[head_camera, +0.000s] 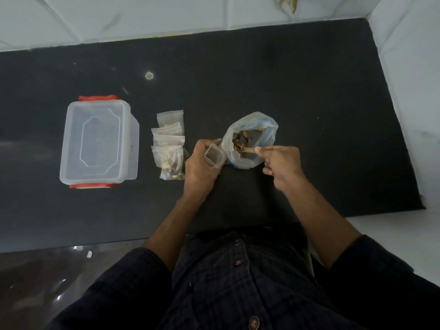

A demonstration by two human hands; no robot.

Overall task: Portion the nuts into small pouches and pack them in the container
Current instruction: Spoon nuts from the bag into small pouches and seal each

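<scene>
A large clear plastic bag of nuts (252, 144) stands open on the dark countertop (309, 91). My left hand (202, 163) grips a small empty clear pouch (214, 158), its mouth held open beside the bag. My right hand (281, 163) pinches the handle of a small spoon (245, 150) whose bowl carries nuts inside the bag's mouth. Several filled small pouches (169, 144) lie in an overlapping pile to the left of my left hand. Further left sits a clear plastic container (97, 141) with red clips, its lid on.
White tiled walls border the countertop at the back and on the right. A small pale speck (149, 75) lies on the counter behind the pouches. The counter's front edge runs just in front of my body.
</scene>
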